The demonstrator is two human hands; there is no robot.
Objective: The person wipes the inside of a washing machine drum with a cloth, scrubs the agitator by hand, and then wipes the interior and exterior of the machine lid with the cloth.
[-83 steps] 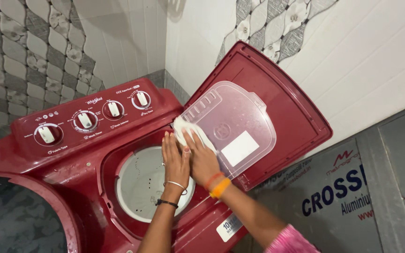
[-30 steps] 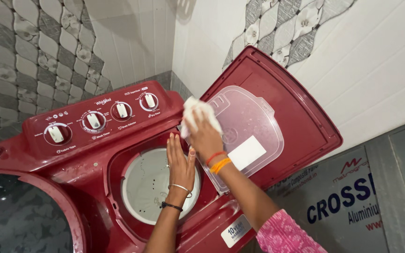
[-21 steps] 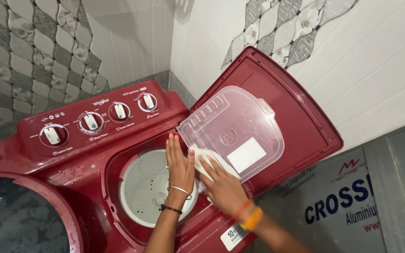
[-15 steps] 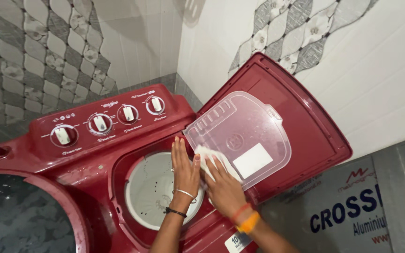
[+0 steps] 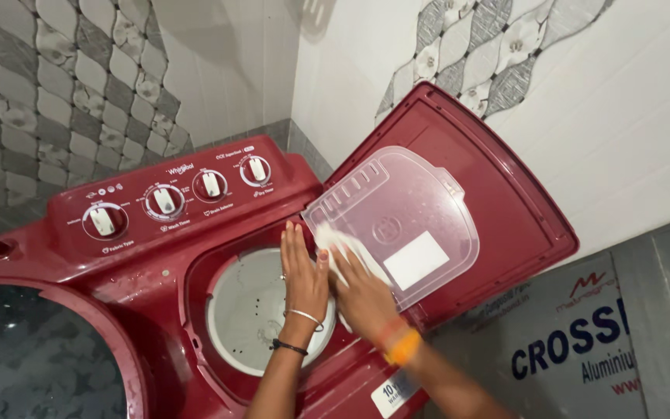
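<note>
left hand [image 5: 302, 271]: flat, fingers extended | right hand [image 5: 362, 291]: palm down, fingers spread, pressing

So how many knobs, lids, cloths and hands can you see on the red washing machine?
Knobs: 4
Lids: 2, the red lid and the clear inner lid
White cloth: 1
Hands: 2, left hand and right hand
Total: 9
</note>
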